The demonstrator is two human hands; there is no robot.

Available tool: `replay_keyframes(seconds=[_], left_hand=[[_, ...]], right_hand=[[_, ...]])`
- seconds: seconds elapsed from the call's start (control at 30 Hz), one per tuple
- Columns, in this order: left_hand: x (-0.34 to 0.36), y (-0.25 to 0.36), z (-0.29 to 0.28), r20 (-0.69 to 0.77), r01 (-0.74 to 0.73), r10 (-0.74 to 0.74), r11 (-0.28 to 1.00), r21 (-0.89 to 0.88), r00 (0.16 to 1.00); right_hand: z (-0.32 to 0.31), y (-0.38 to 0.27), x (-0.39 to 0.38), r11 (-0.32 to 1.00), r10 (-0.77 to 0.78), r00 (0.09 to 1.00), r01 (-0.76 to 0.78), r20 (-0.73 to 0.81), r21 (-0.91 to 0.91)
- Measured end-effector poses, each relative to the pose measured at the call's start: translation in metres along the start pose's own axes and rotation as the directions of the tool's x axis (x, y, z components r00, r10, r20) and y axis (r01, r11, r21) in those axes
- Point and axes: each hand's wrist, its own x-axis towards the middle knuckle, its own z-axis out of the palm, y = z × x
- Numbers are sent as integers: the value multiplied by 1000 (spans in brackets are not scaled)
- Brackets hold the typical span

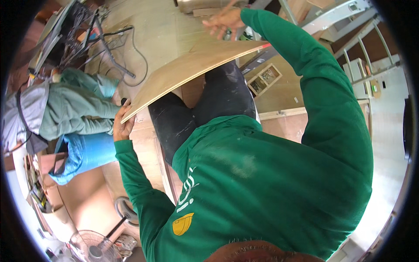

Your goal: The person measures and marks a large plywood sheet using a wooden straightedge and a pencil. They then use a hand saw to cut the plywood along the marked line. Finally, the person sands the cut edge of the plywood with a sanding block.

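Observation:
A thin plywood sheet (183,67) lies tilted across the front of my dark trousers, its near edge showing layered wood and a red mark at the right end. My left hand (124,122) is closed around the sheet's left corner, thumb on the upper side. Beyond the sheet's far right part, my right hand (224,22) is raised with its fingers spread, slightly blurred, and I see nothing held in it. A small clear bottle (227,35) stands just below that hand, partly hidden by the sheet.
Another person (78,100) in green trousers bends at the left beside a blue bin (89,150). Black cables (139,56) trail over the floor. A wooden tray of small hardware (264,80) and a metal ladder (336,17) are at the right; a fan (94,249) stands lower left.

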Motion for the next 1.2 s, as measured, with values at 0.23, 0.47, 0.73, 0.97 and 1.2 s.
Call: replay_keyframes(seconds=[0.23, 0.47, 0.73, 0.97, 1.2], left_hand=[[28, -4, 3, -84, 152, -141, 979, 136, 986], [60, -15, -19, 29, -90, 267, 221, 971, 963], [55, -32, -26, -49, -57, 377, 265, 962, 925], [-52, -58, -50, -449, 100, 534, 558, 824, 716], [-101, -51, 51, -159, -229, 652, 469, 853, 742]], right_hand=[[-64, -36, -59, 1000, -1, 979, 0, -203, -4], [22, -39, -115, 982, -144, 896, 183, -420, 52], [100, -24, -97, 933, -103, 861, 257, -498, 251], [117, -33, -88, 938, 5, 885, 157, -466, 309], [136, -100, -16, 973, -175, 919, 216, -354, 80]])
